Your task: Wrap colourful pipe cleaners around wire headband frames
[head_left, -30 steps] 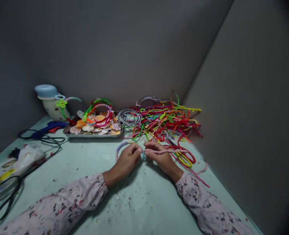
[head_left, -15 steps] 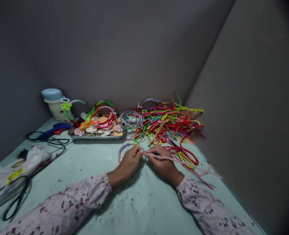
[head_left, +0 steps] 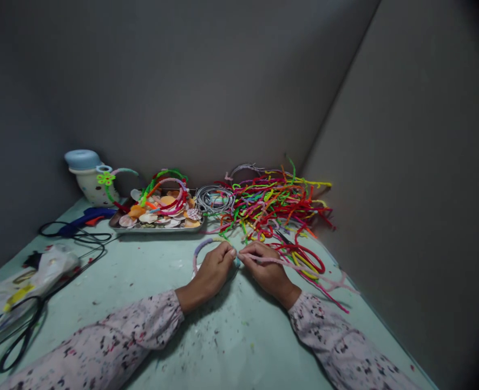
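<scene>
A ring wrapped in bands of pastel pipe cleaner (head_left: 197, 252) is held in my left hand (head_left: 215, 269), whose fingers are closed round its near right part. Purple, pink and yellowish stretches show beyond the knuckles, and a bit of light blue peeks out between the two hands. My right hand (head_left: 267, 269) pinches a pale pink pipe cleaner (head_left: 290, 264) close to the ring; its long end trails off to the right over the table. The fingertips of both hands almost meet. Where the pink strand joins the ring is hidden by my fingers.
A metal tray (head_left: 153, 229) of seashells with finished pipe-cleaner hoops lies behind. Beside it are a coil of wire (head_left: 215, 199) and a heap of bright pipe cleaners (head_left: 280, 197). Leftward stand a spotted bottle (head_left: 91, 184), a blue glue gun (head_left: 80, 221), black cable and a plastic bag (head_left: 58, 264).
The whole view has shifted slightly, so things sit a little further left. Both hands keep their hold on the ring and the pink pipe cleaner, with barely any movement.
</scene>
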Available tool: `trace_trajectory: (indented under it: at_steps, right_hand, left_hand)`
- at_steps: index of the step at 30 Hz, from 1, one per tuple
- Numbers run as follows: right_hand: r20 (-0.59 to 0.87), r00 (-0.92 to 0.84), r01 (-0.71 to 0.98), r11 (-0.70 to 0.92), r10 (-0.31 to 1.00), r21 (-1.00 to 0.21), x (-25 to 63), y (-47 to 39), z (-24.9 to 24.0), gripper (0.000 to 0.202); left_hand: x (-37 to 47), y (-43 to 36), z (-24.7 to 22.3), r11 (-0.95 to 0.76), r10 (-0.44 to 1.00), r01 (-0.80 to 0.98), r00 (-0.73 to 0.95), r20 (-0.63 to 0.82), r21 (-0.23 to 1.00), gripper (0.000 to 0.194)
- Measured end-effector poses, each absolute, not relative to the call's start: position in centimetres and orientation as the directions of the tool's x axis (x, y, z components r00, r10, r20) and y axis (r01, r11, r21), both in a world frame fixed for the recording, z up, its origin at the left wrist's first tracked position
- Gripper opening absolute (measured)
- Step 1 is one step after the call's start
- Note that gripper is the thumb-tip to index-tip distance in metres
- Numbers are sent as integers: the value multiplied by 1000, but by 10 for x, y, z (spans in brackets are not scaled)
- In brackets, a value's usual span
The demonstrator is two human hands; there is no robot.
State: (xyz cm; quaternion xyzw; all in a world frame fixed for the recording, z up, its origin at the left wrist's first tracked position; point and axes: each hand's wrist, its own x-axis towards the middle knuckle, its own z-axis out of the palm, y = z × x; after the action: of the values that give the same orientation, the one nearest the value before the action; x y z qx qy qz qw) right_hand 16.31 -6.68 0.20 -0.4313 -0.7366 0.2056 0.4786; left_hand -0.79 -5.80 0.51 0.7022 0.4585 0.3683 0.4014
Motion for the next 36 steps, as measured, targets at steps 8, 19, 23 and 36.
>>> trace_trajectory:
  at_steps: [8, 19, 23, 36]
  right_hand:
    - [530, -166, 420, 546, 832, -725, 162, -67, 2, 13]
    - [536, -173, 412, 554, 827, -723, 161, -68, 2, 14]
    - [466, -24, 369, 441, 885, -818, 164, -62, -3, 16]
    - [190, 40, 206, 178, 981, -962, 169, -43, -17, 22]
  left_hand:
    - [-8, -58, 6, -276, 939, 403, 306, 155, 873, 29]
    - [-7, -59, 5, -242, 944, 340, 300, 139, 909, 31]
    - [-6, -65, 8, -263, 939, 307, 300, 169, 915, 35]
    - [0, -81, 7, -351, 930, 767, 353, 104, 537, 19]
